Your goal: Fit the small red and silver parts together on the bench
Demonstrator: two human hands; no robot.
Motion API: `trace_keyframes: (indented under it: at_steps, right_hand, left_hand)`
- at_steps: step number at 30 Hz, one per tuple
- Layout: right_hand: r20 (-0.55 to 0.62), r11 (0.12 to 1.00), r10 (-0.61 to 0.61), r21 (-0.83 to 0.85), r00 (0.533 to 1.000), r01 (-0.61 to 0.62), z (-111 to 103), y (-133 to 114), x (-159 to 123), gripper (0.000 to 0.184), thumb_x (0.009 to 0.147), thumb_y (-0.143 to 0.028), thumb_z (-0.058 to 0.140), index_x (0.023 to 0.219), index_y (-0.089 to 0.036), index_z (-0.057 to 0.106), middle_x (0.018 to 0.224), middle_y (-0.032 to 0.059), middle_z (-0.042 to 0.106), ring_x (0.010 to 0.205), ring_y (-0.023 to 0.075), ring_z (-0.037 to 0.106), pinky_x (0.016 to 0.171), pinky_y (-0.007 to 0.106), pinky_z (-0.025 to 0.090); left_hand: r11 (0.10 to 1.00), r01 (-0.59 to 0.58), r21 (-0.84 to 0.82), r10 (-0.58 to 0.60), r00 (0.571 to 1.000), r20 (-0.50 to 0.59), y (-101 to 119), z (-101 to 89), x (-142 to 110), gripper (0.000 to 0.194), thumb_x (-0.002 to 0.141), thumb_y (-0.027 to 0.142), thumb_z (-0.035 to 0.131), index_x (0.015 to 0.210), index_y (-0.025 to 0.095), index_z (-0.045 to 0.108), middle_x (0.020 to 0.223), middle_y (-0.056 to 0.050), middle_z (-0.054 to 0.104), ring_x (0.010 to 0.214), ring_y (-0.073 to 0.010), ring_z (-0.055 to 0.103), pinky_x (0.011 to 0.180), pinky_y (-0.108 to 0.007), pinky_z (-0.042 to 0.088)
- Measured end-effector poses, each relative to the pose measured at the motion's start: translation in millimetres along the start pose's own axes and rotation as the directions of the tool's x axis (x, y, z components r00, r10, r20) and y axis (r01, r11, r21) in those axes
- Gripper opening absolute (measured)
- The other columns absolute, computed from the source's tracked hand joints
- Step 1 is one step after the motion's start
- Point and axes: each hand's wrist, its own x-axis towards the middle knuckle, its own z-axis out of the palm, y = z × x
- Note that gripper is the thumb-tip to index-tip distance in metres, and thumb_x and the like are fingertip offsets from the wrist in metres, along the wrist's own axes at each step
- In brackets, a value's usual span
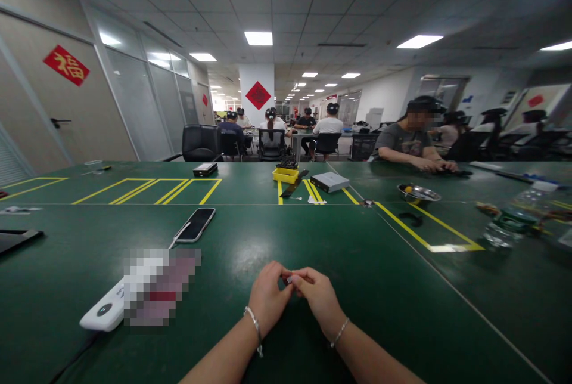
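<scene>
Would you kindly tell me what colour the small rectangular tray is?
The tray is yellow; the head view shows it.

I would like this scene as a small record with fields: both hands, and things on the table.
Left hand: fingertips meet those of right hand
Held: cannot tell; too small
Worn: thin silver-coloured bracelet at each wrist
Surface: dark green table, yellow tape outlines
Left side: black-screened rectangular phone, elongated white plastic device
Farther ahead: yellow plastic tray, flat grey box
Right side: round metal bowl, clear plastic bottle
</scene>
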Motion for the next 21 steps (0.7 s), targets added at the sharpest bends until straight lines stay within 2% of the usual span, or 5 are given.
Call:
trace_keyframes:
  at_steps: [6,9,12,16,21]
  right_hand:
    - [-0.178,0.990,-0.027,-0.142,0.984,0.002,-49,-19,19,0.023,0.061,-0.034,0.056,0.077,-0.018,0.058,0.070,0.0026,0.061,0.061,0.0138,0.052,0.053,0.025,0.037]
    - [-0.387,0.873,-0.120,-0.479,0.914,-0.089,-119,-31,29,0.027,0.064,-0.036,0.050,0.084,-0.020,0.059,0.077,0.0047,0.061,0.061,0.0155,0.052,0.055,0.028,0.036]
    - [-0.556,0.645,-0.145,-0.680,0.818,-0.349,-202,-36,26,0.032,0.067,-0.036,0.045,0.090,-0.020,0.059,0.084,0.0102,0.060,0.063,0.0189,0.052,0.055,0.031,0.034]
    - [-0.696,0.487,-0.059,-0.646,0.715,-0.588,-295,-21,2,0.035,0.068,-0.034,0.043,0.094,-0.017,0.060,0.096,0.0195,0.056,0.077,0.0234,0.053,0.057,0.034,0.032]
    - [-0.827,0.480,0.069,-0.463,0.558,-0.745,-371,23,-24,0.041,0.065,-0.037,0.044,0.100,-0.021,0.058,0.096,0.0250,0.053,0.082,0.0241,0.054,0.057,0.037,0.030]
  left_hand:
    - [0.998,-0.056,0.029,0.053,0.992,0.117,-10,-8.9,4,0.019,0.068,0.024,0.054,0.087,0.022,0.053,0.089,-0.002,0.055,0.087,-0.0180,0.047,0.079,-0.032,0.035]
    - [0.995,-0.007,0.096,-0.009,0.985,0.172,-20,-9.2,6,0.022,0.073,0.030,0.047,0.092,0.020,0.053,0.094,-0.005,0.055,0.090,-0.0191,0.047,0.081,-0.033,0.034]
    - [0.990,-0.039,0.137,0.010,0.978,0.206,-26,-6.3,5,0.027,0.073,0.031,0.047,0.098,0.021,0.052,0.105,-0.006,0.052,0.100,-0.0202,0.044,0.086,-0.035,0.031]
    - [0.980,-0.072,0.184,0.031,0.976,0.217,-27,-1.8,2,0.031,0.072,0.033,0.049,0.102,0.023,0.051,0.112,-0.005,0.049,0.106,-0.0217,0.040,0.089,-0.038,0.028]
    - [0.979,-0.066,0.192,0.019,0.971,0.239,-26,-1.9,2,0.030,0.073,0.033,0.048,0.102,0.025,0.051,0.113,-0.004,0.048,0.107,-0.0217,0.039,0.089,-0.039,0.028]
